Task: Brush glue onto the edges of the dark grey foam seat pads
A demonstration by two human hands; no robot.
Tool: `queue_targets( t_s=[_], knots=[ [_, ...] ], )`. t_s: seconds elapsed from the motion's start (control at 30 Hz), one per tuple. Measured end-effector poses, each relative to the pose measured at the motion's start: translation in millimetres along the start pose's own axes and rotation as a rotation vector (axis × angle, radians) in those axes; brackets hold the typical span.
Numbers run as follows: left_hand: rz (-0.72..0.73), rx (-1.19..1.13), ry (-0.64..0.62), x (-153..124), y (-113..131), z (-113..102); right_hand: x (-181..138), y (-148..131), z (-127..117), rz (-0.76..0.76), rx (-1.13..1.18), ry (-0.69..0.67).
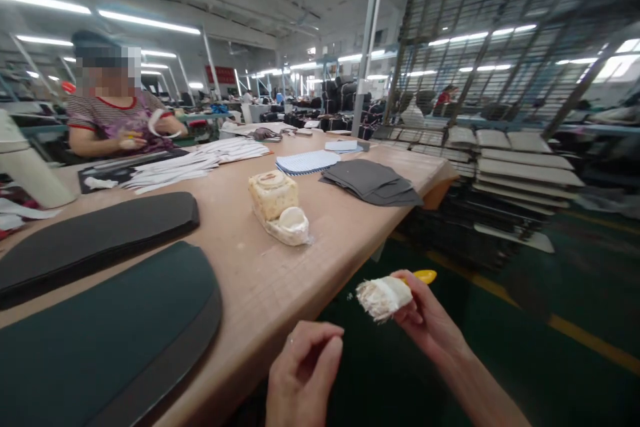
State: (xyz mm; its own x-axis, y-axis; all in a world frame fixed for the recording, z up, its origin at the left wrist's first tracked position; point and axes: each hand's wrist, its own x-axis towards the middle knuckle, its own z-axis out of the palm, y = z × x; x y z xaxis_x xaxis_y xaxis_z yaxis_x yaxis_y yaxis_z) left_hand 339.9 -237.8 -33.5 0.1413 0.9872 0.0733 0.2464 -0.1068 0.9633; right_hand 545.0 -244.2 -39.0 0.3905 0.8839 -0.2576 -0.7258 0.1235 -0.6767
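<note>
My right hand [425, 317] grips a paint brush [385, 297] in the air past the table's front edge. The brush has a yellow handle, a whitish coated body and frayed pale bristles pointing left. My left hand [306, 370] is beside the table edge, lower and to the left of the bristles. Its fingers are curled, with thumb and forefinger tips close together and nothing visible between them. On the table [240, 280] beyond my hands stands a cream-crusted square container [273, 195]. A white round cup or lid [293, 221] lies against its front in a crusted tray.
Dark curved panels [100, 333] are stacked at the left. Grey sheets [370, 181], a blue-white pad [307, 161] and white strips [200, 160] lie farther back. A co-worker [113, 103] handles a white strip across the table. A rack with stacked boards [525, 170] stands at right.
</note>
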Motion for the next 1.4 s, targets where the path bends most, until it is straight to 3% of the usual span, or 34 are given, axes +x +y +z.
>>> queue_targets(
  t_s=[0.1,0.27,0.37,0.8,0.97,1.13,1.4],
  knots=[
    [-0.007,-0.257,-0.188,23,13,29,-7,-9,-21,-0.022,-0.031,0.05],
    [-0.005,-0.196,-0.451,41,15,64,-3,-21,-56,-0.032,-0.069,0.079],
    [0.009,-0.159,-0.518,44,14,74,2,-24,-71,-0.013,-0.102,0.042],
    [-0.007,-0.055,-0.538,54,19,98,8,-31,-92,-0.044,-0.158,0.051],
    [-0.013,0.007,-0.47,63,0,100,10,-44,-97,-0.142,-0.167,0.115],
    [0.1,0.121,-0.464,72,-19,113,12,-54,-107,-0.261,-0.243,0.151],
    [0.037,-0.064,-0.511,66,10,120,6,-52,-98,-0.378,-0.366,0.213]
  ],
)
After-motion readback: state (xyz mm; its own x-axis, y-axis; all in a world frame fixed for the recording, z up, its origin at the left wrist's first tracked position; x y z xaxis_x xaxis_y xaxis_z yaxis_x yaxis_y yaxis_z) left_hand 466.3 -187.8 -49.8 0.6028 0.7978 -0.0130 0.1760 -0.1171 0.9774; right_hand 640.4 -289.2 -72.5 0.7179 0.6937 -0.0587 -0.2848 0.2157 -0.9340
